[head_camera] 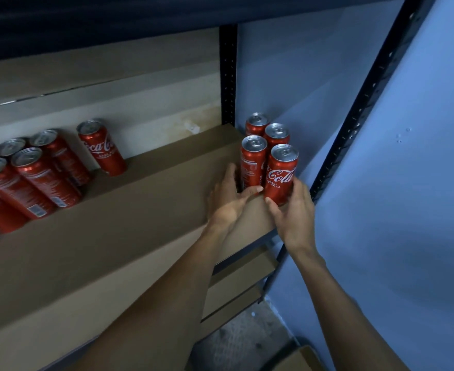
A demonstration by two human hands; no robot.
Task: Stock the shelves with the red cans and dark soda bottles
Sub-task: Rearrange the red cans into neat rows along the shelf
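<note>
Cans [276, 141] stand four together at the shelf [140, 210] right end; right hand [294, 212] grips the front can [280, 174], left hand [227, 200], fingers straight, touches its neighbour [252, 163]; more cans [41, 178] stand left

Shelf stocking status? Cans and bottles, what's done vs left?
Done: a group of cans stands at the left of the shelf, and two back cans at its right end. In hand: the right hand grips the front right can, and the left hand touches the can beside it. Left: the shelf middle is bare, and no bottles are in view.
</note>
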